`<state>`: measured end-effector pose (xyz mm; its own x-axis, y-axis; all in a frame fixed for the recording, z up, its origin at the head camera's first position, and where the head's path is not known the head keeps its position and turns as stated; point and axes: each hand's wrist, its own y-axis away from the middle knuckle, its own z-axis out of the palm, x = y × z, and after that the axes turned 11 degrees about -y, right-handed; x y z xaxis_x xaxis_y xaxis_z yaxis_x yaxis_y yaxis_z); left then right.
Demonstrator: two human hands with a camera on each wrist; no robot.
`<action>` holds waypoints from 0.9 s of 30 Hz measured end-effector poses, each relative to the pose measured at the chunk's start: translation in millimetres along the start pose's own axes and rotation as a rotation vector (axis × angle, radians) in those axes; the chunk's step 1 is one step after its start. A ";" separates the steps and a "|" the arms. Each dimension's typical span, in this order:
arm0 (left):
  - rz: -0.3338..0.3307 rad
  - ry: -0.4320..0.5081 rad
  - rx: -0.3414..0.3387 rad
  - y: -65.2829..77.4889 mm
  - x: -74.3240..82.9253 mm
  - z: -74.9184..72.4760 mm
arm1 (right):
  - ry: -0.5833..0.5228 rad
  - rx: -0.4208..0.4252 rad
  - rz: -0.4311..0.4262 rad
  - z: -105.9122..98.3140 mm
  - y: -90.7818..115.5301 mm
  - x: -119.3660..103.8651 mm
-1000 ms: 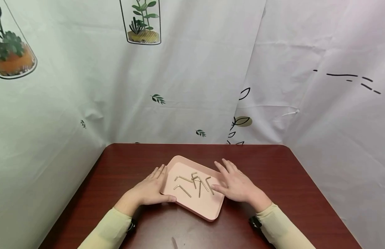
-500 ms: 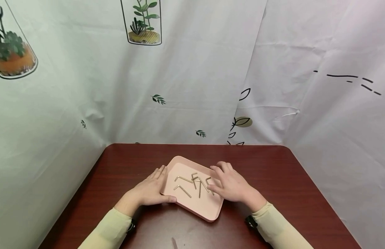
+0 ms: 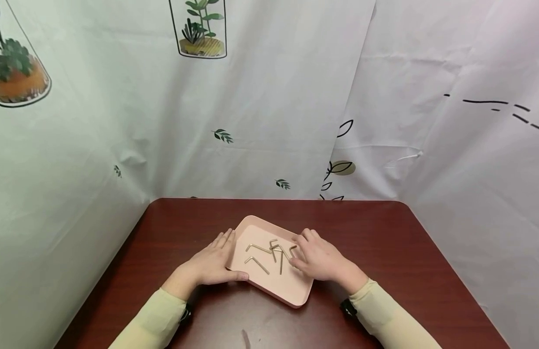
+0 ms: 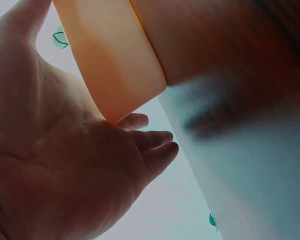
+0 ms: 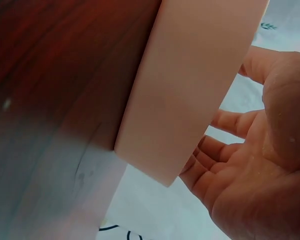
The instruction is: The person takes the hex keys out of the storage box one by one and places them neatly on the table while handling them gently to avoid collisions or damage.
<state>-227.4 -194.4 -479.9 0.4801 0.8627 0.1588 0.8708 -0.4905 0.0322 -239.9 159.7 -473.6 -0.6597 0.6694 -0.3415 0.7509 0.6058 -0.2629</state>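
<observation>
Since the earliest head picture, the right hand point(image 3: 320, 257) had come further in over the tray point(image 3: 291, 291), and its spread fingers had bent down across the right-hand wall. The left hand point(image 3: 210, 264) had stayed at its place on the opposite side, and the head view had tilted slightly.

Several L-shaped metal rods point(image 3: 281, 262) lay on the tray's floor. A few crossed one another near the middle, while two lay toward the left, one nearer the person than the other. The rightmost rod point(image 3: 293, 249) lay by the right-hand wall under the right hand, its short bent end showing between fingers and thumb, the rest mostly hidden. Thumb and fingers stood apart on either side of that bend; whether they touched or pinched the metal could not be told.

The pink, shallow tray sat turned at an angle on the table. The left hand lay against its left corner with straight fingers along the outer wall and the thumb at the near edge, not curled round anything.

Both wrists wore black bands point(image 3: 349, 308) below pale yellow sleeves point(image 3: 389, 315). The dark red wooden table point(image 3: 199, 218) bore a mark point(image 3: 245, 339) near the person. Beyond it hung a white sheet point(image 3: 269, 97) printed with leaves and potted plants.
</observation>
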 end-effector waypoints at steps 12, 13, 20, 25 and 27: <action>0.002 0.007 0.003 0.7 0.2 0.9 | -0.002 -0.059 0.027 6.4 -7.9 -7.1; 0.003 0.007 0.004 0.7 0.2 0.8 | -0.001 -0.061 0.029 6.7 -8.1 -7.7; 0.006 0.015 0.005 1.0 1.6 -1.4 | 0.032 -0.069 0.033 10.6 -8.2 -7.6; 0.005 0.011 0.004 1.3 1.7 -1.8 | 0.037 -0.085 0.055 13.4 -9.1 -7.0; 0.007 0.009 0.005 1.4 1.4 -1.3 | 0.039 -0.094 0.065 14.5 -9.3 -6.7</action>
<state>-225.6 -194.1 -478.3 0.4852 0.8582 0.1674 0.8681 -0.4958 0.0257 -242.0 143.4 -481.9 -0.6116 0.7240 -0.3189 0.7873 0.5969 -0.1546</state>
